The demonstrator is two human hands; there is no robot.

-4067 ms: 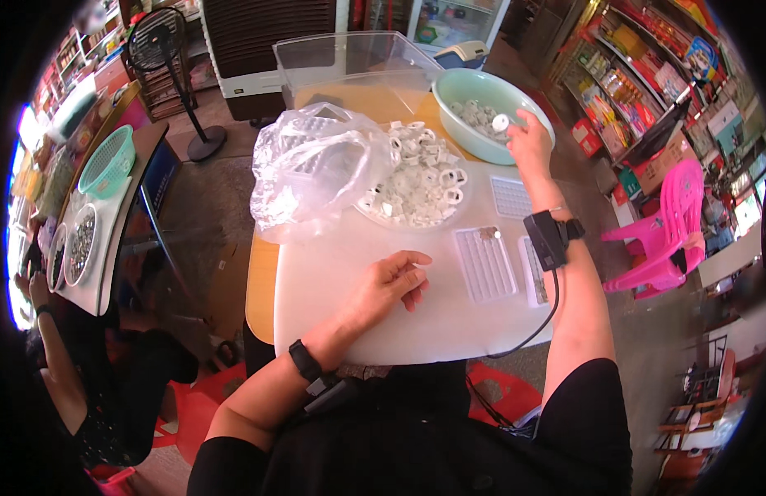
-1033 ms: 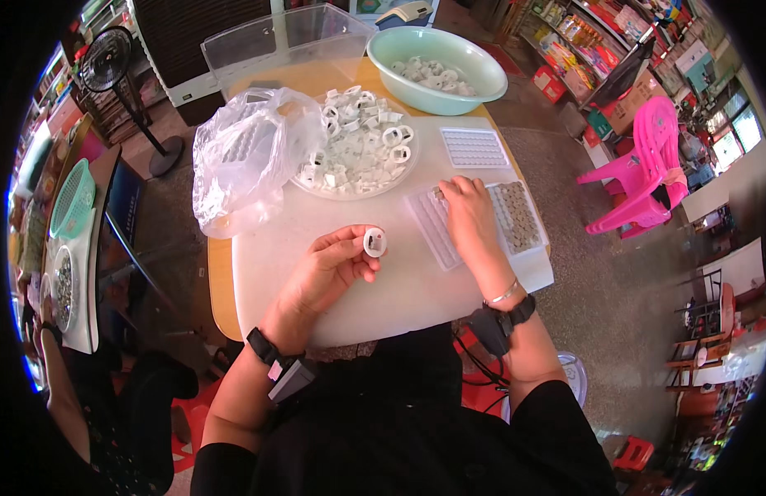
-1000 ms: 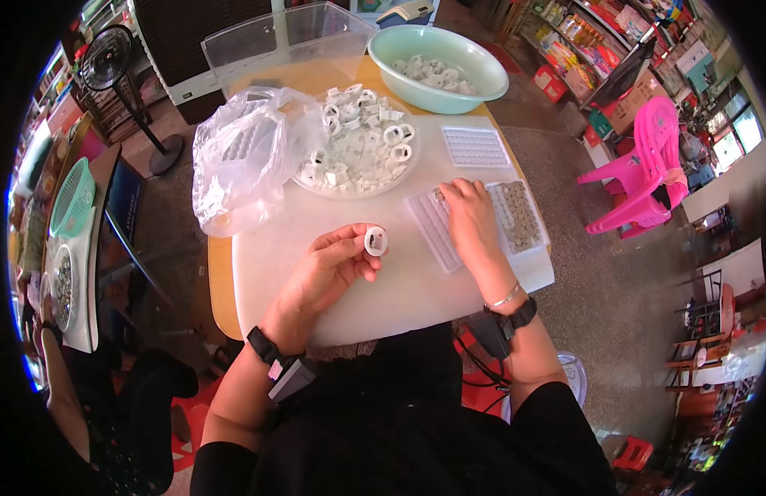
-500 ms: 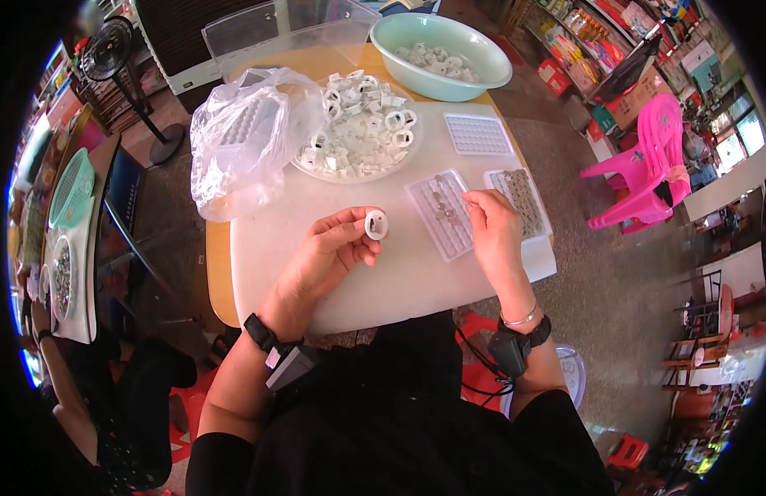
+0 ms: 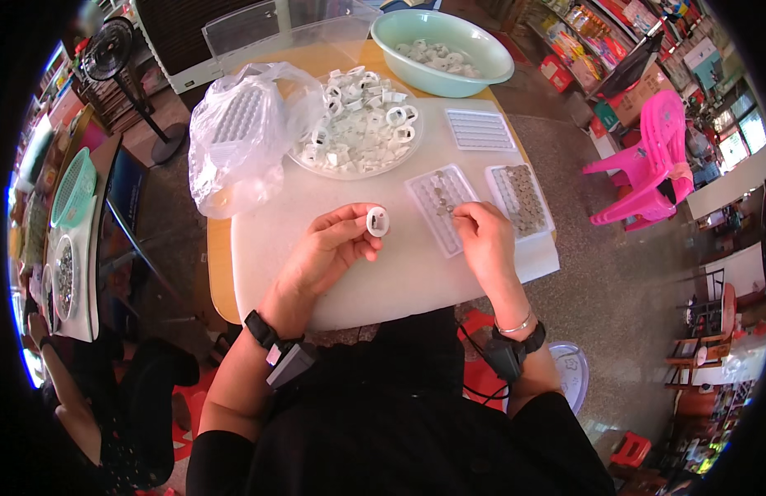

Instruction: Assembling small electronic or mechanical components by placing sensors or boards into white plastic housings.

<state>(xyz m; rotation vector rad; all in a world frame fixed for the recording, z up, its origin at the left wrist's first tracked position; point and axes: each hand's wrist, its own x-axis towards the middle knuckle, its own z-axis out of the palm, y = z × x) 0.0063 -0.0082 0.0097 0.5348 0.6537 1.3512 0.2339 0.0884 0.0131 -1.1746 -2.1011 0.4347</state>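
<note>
Between the thumb and fingers of my left hand (image 5: 329, 248) is a small round white plastic casing (image 5: 378, 221) with a dark spot inside its opening. My right hand (image 5: 489, 240) is at the right side of a clear plastic tray (image 5: 443, 236), with thumb and fingertips pinched together. Whatever may be in that pinch is too small to make out. Small round greyish pieces (image 5: 440, 194) lie in a row of that tray. To its right, a second tray (image 5: 519, 198) is filled with similar pieces.
A broad dish (image 5: 362, 172) heaped with white plastic parts stands at the back, beside a clear plastic bag (image 5: 234, 149) holding trays. Behind are a pale green basin (image 5: 490, 78) of parts and another white tray (image 5: 480, 131). Pink chairs (image 5: 664, 157) stand at right; another person's arm shows at left.
My right hand has moved left and slightly toward me, bringing its fingertips to the tray's right edge. My left hand stays nearly still, with the white casing turned slightly.
</note>
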